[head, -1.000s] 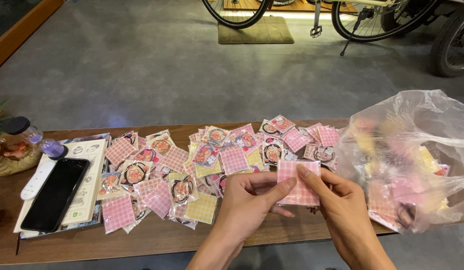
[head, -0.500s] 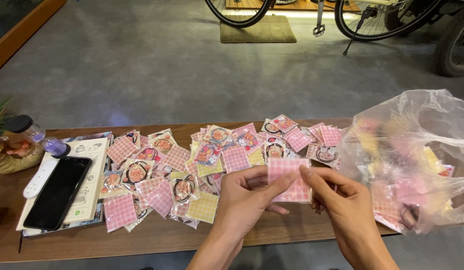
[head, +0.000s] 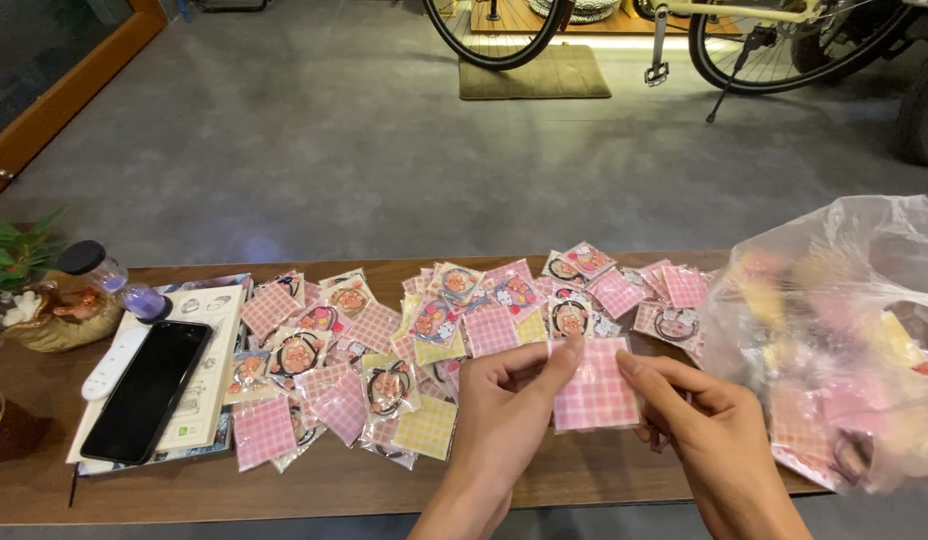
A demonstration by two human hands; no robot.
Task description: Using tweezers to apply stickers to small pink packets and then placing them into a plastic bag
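Both of my hands hold one small pink checked packet [head: 596,387] just above the near edge of the wooden table [head: 584,480]. My left hand [head: 511,402] pinches its left side between thumb and fingers. My right hand [head: 696,420] grips its right side. Behind the packet lies a spread of several similar packets [head: 404,340], pink and yellow checked, some showing round cartoon charms. A clear plastic bag [head: 844,330] stuffed with more packets sits right next to my right hand.
At the table's left are a black phone [head: 146,388] on a booklet [head: 209,375], a white remote [head: 112,362], a small purple bottle [head: 114,280] and a plant dish [head: 54,315]. Beyond the table are grey floor, a doormat [head: 534,72] and bicycle wheels [head: 784,45].
The view has shifted slightly. My hands keep the pink checked packet between them, and my fingers have adjusted their pinch on its edges.
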